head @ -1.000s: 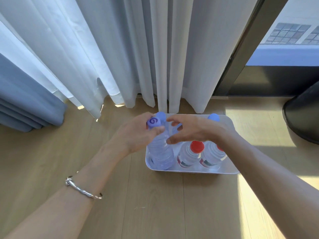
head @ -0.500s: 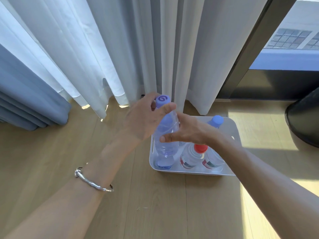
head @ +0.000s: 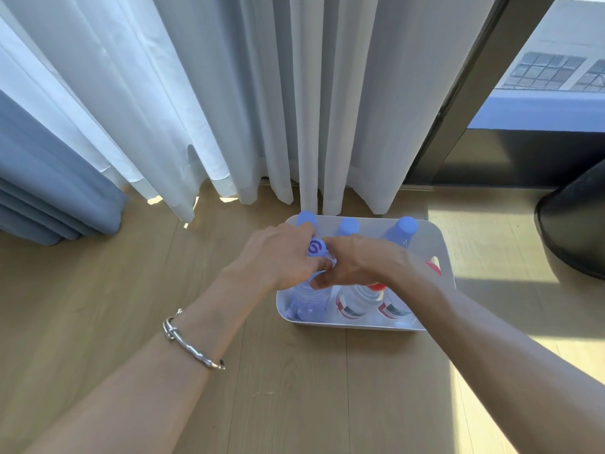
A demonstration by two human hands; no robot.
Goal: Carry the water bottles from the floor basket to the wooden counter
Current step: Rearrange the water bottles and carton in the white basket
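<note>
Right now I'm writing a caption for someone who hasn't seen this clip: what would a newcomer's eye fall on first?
Both hands meet at centre: the left hand and right hand hold a purple-capped bottle at the near left corner of a white basket on the wooden floor. Tall white curtains fill the background behind it, and a silver bracelet glints on the left wrist.

Wood floor [head: 82, 306], white curtains [head: 229, 93], blue drape [head: 49, 191] at L, window [head: 556, 67] R.
</note>
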